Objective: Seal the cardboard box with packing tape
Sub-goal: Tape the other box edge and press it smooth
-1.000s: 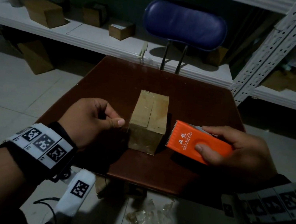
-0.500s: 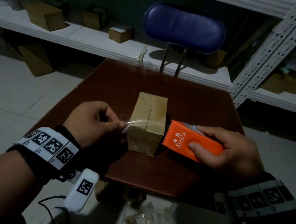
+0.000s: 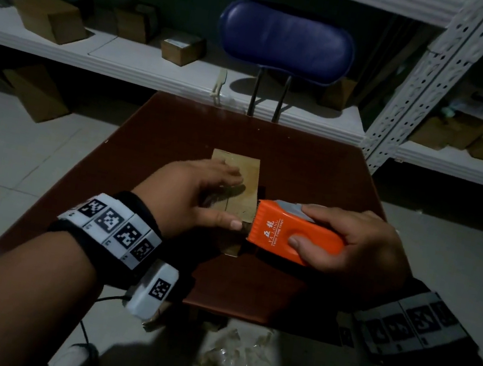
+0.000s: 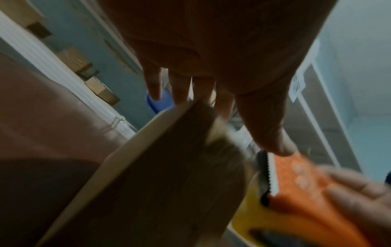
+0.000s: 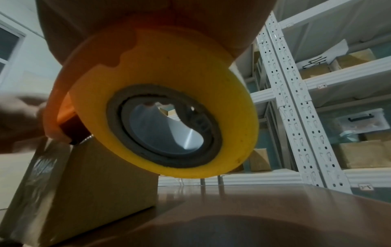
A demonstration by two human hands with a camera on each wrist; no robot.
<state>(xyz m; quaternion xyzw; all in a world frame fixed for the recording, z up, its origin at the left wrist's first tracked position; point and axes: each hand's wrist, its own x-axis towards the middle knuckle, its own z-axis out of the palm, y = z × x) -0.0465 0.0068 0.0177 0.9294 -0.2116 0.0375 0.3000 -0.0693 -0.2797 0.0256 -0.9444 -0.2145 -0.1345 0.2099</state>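
Observation:
A small cardboard box (image 3: 250, 178) stands on the brown table (image 3: 315, 169). My left hand (image 3: 227, 202) lies flat on its top, fingers straight and thumb along the near edge. My right hand (image 3: 303, 225) grips an orange tape dispenser (image 3: 277, 229), whose toothed edge sits at the box's near right corner. In the right wrist view the dispenser's yellow tape roll (image 5: 169, 108) hangs over the box (image 5: 95, 183), and a shiny strip of clear tape (image 5: 40, 167) runs down the box's side. The left wrist view shows the straight fingers (image 4: 180, 86) over the box (image 4: 148, 183), beside the dispenser (image 4: 296, 192).
A blue chair (image 3: 288, 38) stands behind the table. White shelves (image 3: 126, 60) with several cardboard boxes run along the back and right. Crumpled clear plastic (image 3: 234, 359) lies on the floor below the table's near edge.
My left hand, which pinched the tape end left of the box, has let go and now presses flat on the box top. The dispenser has stayed at the box's right side.

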